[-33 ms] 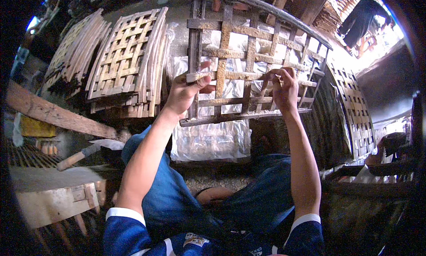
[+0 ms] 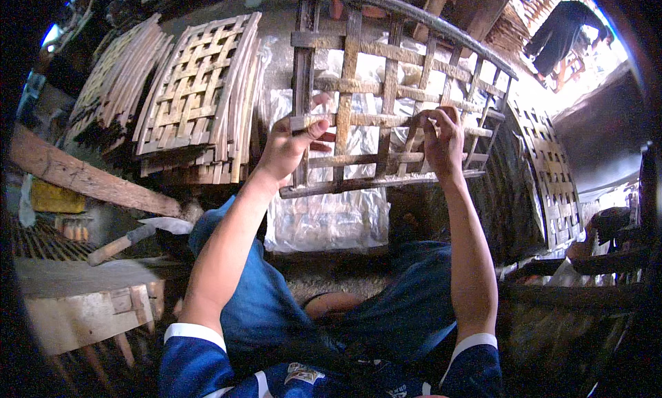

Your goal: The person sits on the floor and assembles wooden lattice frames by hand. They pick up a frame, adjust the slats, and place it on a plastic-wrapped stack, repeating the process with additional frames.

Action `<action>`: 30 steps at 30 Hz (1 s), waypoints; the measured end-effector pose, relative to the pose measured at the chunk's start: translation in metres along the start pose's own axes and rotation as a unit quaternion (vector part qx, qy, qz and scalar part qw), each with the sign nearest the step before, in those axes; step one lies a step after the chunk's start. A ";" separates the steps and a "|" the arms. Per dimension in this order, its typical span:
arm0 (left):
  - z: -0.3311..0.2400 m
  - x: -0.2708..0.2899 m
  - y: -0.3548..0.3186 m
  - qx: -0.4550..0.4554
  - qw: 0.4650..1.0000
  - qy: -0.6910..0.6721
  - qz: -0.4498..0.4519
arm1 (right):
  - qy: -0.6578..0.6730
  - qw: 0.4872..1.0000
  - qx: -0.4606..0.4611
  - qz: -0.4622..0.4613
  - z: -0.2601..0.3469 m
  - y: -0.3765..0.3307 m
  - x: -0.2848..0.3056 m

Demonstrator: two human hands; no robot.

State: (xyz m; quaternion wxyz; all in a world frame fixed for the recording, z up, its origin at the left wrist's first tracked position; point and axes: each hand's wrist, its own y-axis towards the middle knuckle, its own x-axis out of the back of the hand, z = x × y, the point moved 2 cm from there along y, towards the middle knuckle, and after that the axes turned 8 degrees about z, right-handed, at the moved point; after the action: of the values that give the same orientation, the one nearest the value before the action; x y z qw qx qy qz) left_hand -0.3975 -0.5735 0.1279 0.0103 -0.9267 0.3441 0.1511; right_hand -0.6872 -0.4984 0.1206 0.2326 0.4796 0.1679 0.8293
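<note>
A woven bamboo lattice panel stands tilted in front of me, with dark strips along its edges and gaps between the slats. My left hand is closed on its left edge, thumb in front of a slat end and fingers behind the weave. At the lower middle right, my right hand pinches a slat, its fingers bent; their tips are partly hidden. Beneath and behind the panel lies clear plastic sheeting, close to my knees.
Two stacks of lattice panels, a nearer stack and a farther stack, lean at left. A wooden beam and a wooden-handled knife lie below. Another panel leans at right. A person in dark clothes bends at far right.
</note>
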 end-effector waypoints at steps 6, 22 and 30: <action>0.011 -0.001 0.002 0.135 0.988 0.003 0.071 | 0.017 0.999 0.038 0.004 -0.005 0.003 0.011; 0.003 0.013 -0.008 0.074 0.996 -0.024 -0.043 | -0.194 0.935 -0.261 -0.144 -0.116 -0.040 0.093; 0.008 0.008 -0.003 0.052 0.992 -0.085 -0.081 | -0.031 0.993 -0.108 -0.041 -0.049 -0.008 0.041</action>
State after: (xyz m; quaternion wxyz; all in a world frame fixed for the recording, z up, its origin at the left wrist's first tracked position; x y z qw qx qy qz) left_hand -0.3918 -0.5753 0.1175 0.0999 -0.9334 0.2733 0.2098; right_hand -0.7463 -0.4724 0.1223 0.3222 0.4702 0.0897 0.8168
